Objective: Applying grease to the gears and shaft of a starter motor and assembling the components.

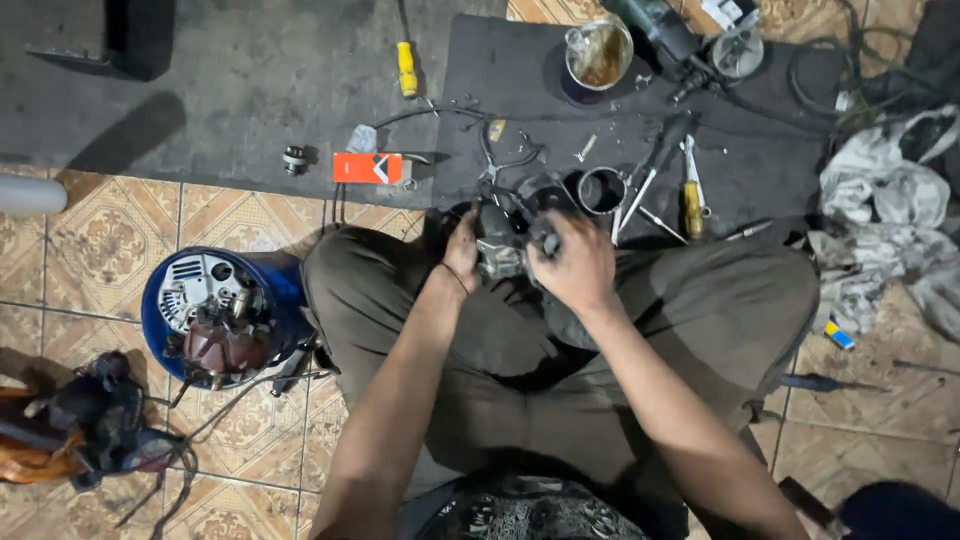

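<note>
left hand [463, 250]: fingers wrapped round the left side of a greasy grey metal motor part [500, 255], thumb up top, clamped on it

right hand [575, 262]: closed over the right end of the same part, fingers curled tight around something dark at its top, can't tell exactly what

where the part is: up off the floor, held over the knees, just short of the near edge of the dark rubber mat [520, 70]

key relation: part sits squarely between the two hands, long axis roughly left to right, both hands touching it, neither nearer really. right one covers more of it

on the mat: short metal sleeve [601, 190] just beyond the right hand, yellow-handled screwdriver [692, 195] beside it, tin cup [600, 55] of brownish liquid at the far edge

off the mat: orange box [367, 167] by the mat's left edge, blue tub [215, 315] holding an alternator on the tiles beside the left knee, pile of rags [880, 200] at the right
</note>
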